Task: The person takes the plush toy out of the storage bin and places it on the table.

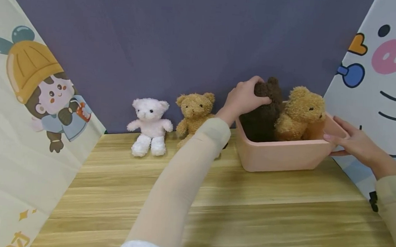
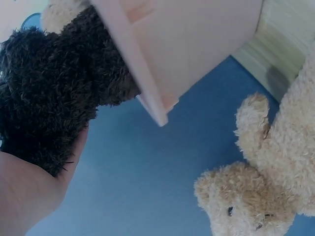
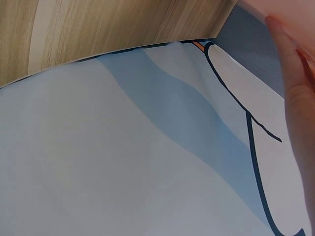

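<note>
My left hand (image 1: 243, 99) grips a dark brown teddy bear (image 1: 272, 93) by its head, the thumb lying across the fur. The bear's lower body is down inside a pink bin (image 1: 282, 158), at its left end. Dark fur (image 2: 49, 93) fills the palm in the left wrist view. A golden-brown teddy bear (image 1: 304, 111) sits in the bin beside the dark one, facing right. At the bin's right end my right hand (image 1: 358, 142) holds the wall, thumb at the rim and fingers around the outside.
Left of the bin, a white teddy bear (image 1: 149, 126) and a tan teddy bear (image 1: 195, 109) sit on the wooden table (image 1: 112, 194) against the purple back wall (image 1: 175, 42). The left forearm partly covers the tan one. Printed panels (image 1: 389, 105) stand at both sides.
</note>
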Demonstrator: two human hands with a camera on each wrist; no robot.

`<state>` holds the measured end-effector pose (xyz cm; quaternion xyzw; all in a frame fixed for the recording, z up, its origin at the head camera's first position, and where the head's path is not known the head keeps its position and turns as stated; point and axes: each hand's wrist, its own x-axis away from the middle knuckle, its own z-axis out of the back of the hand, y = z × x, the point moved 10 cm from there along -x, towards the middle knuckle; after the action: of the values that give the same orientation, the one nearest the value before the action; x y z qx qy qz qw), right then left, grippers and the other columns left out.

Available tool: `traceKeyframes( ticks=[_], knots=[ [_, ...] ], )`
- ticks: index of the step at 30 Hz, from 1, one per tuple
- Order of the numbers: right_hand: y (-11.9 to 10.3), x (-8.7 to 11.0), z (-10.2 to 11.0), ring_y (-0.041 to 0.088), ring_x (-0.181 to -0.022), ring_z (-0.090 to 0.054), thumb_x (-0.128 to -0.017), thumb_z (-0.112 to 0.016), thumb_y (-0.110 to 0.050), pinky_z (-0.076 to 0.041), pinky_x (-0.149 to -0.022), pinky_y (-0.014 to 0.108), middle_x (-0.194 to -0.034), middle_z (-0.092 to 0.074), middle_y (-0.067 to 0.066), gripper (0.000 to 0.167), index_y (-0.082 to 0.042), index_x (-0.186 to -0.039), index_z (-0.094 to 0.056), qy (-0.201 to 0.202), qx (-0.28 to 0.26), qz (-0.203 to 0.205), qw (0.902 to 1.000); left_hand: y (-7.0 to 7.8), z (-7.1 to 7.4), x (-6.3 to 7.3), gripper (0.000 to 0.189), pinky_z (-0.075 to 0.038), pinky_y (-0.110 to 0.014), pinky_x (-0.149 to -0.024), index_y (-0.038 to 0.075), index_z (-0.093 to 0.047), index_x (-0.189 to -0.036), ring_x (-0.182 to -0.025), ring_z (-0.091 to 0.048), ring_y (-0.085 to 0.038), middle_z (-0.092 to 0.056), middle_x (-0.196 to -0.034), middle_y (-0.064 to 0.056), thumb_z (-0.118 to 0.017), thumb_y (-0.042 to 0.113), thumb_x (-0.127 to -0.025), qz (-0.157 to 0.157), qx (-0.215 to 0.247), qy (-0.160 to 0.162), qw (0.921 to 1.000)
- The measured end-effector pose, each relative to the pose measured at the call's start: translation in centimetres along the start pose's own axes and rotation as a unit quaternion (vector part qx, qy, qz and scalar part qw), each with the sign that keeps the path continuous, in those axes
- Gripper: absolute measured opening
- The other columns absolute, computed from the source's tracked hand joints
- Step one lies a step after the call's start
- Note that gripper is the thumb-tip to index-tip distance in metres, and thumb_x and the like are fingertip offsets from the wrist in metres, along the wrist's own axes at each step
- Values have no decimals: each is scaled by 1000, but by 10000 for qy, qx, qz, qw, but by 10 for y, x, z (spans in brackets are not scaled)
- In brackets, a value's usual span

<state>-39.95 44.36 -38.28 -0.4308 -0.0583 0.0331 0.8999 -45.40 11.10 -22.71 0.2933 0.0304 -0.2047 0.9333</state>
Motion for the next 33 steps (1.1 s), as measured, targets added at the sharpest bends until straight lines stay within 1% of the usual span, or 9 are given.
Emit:
traceKeyframes(
  ticks=[3,7,10,15,17,21,25,29,33],
  knots=[
    [0,-1,0,-22,-90,-54,-108,-56,-47,-68,-79,45,-168,-10,45,101,-19,-168,21,-16,0,-38,10000,3,15,1,67,-57,-36,-89,43,-44,-155,-104,-69,-17,-56,-155,8,-72,58,-97,18,182,224,9996],
    [0,1,1,-22,-89,-53,-108,-56,-46,-68,-79,45,-168,-9,45,101,-18,-168,21,-2,-4,-44,10000,10,33,5,67,-50,-35,-74,42,-43,-157,-85,-66,-18,-59,-151,7,-71,58,-98,-68,338,474,9983],
    [0,2,1,-22,-89,-54,-109,-56,-45,-68,-79,44,-168,-9,46,101,-18,-168,21,13,-20,-32,10000,13,44,9,66,-47,-34,-70,42,-43,-157,-77,-62,-17,-63,-144,7,-70,57,-98,-108,381,590,9975],
    [1,0,0,-21,-89,-56,-109,-56,-45,-68,-78,43,-168,-10,45,101,-17,-168,21,-1,-71,-4,10000,12,61,16,64,-44,-33,-64,42,-45,-156,-64,-52,-16,-68,-121,5,-71,54,-99,-125,463,821,9955],
    [1,0,-1,-21,-89,-56,-109,-56,-45,-68,-78,44,-168,-11,46,101,-17,-168,21,1,-42,-1,10000,12,68,19,63,-44,-32,-65,41,-46,-155,-63,-51,-15,-68,-123,5,-72,53,-99,-155,510,936,9942],
    [2,1,-1,-23,-89,-54,-108,-56,-47,-68,-79,45,-168,-10,46,101,-18,-168,21,7,-4,-19,10000,9,81,23,60,-48,-33,-73,39,-49,-153,-73,-57,-17,-63,-145,9,-73,51,-99,-217,685,1117,9911],
    [1,2,-3,-22,-90,-54,-109,-55,-46,-68,-79,45,-167,-11,46,101,-16,-168,21,-16,-39,6,10000,4,96,28,59,-54,-32,-93,38,-51,-151,-108,-66,-13,-52,-160,14,-74,49,-98,-290,967,1305,9863],
    [1,2,-4,-23,-90,-53,-109,-55,-46,-68,-79,45,-166,-13,46,101,-14,-168,20,-16,-3,26,10000,-2,117,33,59,-50,-32,-111,35,-52,-151,-142,-54,-9,-46,-164,14,-75,48,-98,-380,1349,1563,9777],
    [1,1,-2,-24,-90,-51,-108,-55,-47,-68,-80,45,-166,-13,46,101,-15,-168,21,-14,48,7,10000,-8,137,38,59,-49,-33,-115,34,-53,-150,-149,-47,-9,-46,-164,12,-76,47,-97,-402,1644,1812,9688]
  ],
)
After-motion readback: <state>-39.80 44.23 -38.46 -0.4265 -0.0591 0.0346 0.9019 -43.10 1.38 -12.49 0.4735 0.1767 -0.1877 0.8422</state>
